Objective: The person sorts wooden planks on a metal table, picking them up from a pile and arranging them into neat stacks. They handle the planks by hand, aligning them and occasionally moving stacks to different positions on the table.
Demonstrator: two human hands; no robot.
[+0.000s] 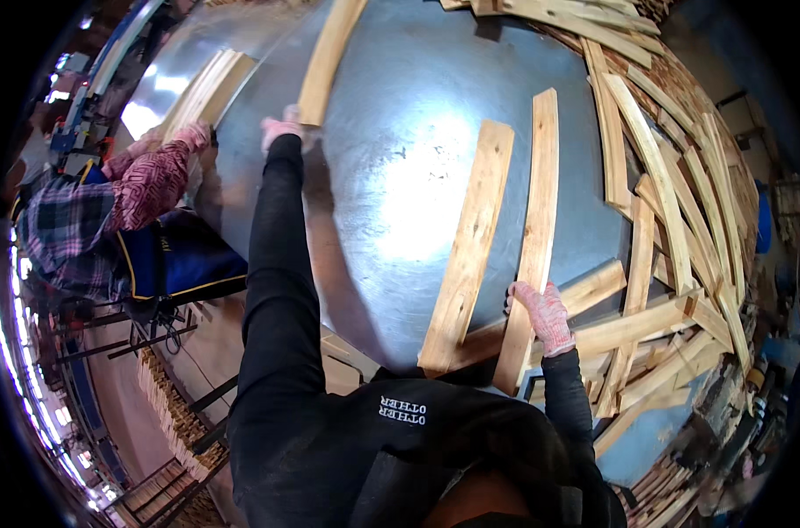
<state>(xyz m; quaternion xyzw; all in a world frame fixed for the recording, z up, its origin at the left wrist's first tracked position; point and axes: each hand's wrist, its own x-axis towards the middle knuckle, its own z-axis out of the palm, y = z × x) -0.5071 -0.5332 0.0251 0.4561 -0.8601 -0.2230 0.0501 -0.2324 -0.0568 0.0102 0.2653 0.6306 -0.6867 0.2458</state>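
Gripping a long plank (541, 185) toward its near end on the grey table (400, 79) — right hand (541, 317) closed at its right edge, long axis running away from the body, most length beyond; left hand (282, 128) touching another board (329, 62), near end — can't tell if clasped

A flat, pale yellow-brown wooden plank (331, 62) stretches lengthwise over the grey metal desk (373, 97), its near end square-cut, its far end beyond view. Well to its right, a long, narrow, light-brown wooden plank (541, 185) lies nearly parallel, its broad face up.
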